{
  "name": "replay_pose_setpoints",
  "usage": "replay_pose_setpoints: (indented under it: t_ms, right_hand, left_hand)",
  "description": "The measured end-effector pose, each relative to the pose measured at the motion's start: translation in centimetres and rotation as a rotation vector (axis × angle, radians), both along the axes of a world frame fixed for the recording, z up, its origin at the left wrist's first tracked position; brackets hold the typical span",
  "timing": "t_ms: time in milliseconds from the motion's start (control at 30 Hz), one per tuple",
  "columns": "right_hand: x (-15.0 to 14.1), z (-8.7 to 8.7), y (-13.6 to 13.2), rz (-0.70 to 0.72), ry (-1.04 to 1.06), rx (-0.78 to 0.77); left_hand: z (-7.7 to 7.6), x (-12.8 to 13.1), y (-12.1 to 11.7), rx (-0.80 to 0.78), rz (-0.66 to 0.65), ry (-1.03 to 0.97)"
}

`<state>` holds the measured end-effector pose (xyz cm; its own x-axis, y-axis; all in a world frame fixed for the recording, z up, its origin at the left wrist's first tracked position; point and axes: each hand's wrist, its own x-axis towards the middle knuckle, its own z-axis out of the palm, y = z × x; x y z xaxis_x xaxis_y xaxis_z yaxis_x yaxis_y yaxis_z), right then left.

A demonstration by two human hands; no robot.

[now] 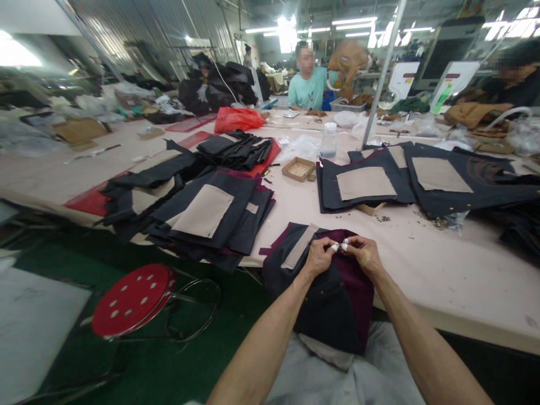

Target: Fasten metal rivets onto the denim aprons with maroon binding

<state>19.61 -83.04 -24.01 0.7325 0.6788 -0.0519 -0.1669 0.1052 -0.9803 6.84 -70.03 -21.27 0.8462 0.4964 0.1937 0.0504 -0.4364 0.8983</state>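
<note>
A dark fabric piece (324, 309) with a maroon side and a beige strip hangs over the table edge onto my lap. My left hand (321, 256) is closed in a pinch on this cloth. Close beside it, my right hand (364, 254) is also pinched, over the maroon part. White wraps cover some fingertips of both hands, and these tips nearly meet. Something tiny and dark shows between them, too small to name. A few small gold dots are visible on the dark cloth below my left hand.
Stacked dark panels with beige patches (205, 211) lie left; more panels (366, 183) lie right. Between them are a cardboard box of small pieces (298, 169) and a clear jar (328, 140). Small metal bits (436, 219) lie right. A red stool (133, 301) stands left. Co-workers sit beyond.
</note>
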Motion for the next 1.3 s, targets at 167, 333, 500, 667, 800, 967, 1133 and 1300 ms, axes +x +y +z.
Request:
replay_pose_setpoints:
  t_ms: [167,333,500,667,800,967,1133,1300]
  right_hand:
    - [0.0,0.1,0.0,-0.001,-0.019,0.005]
    - [0.0,0.2,0.0,-0.016,-0.067,-0.034]
    - [-0.2,0.3,0.0,-0.011,-0.062,-0.024]
    - [0.0,0.2,-0.1,0.022,-0.058,-0.007]
    - [0.2,0.2,-0.3,0.089,-0.174,-0.059]
    - [0.1,0.2,-0.5,0.174,-0.46,-0.159]
    - [-0.1,-0.6,-0.2,0.187,-0.603,-0.212]
    - [-0.2,-0.6,0.1,0.155,-0.701,-0.24]
  left_hand:
    - [0.3,-0.1,0.2,-0.016,-0.021,0.01]
    - [0.9,-0.3,-0.2,0.003,-0.033,0.025]
    - [0.5,-0.2,-0.2,0.026,-0.001,0.026]
    - [-0.2,0.3,0.0,0.001,0.035,0.015]
    - [-0.2,0.4,0.0,-0.002,0.094,0.029]
    - [0.2,-0.8,0.2,0.199,0.098,0.061]
    - [0.6,-1.8,0.7,0.411,0.029,0.129]
    - [0.8,-1.4,1.2,0.344,0.044,0.176]
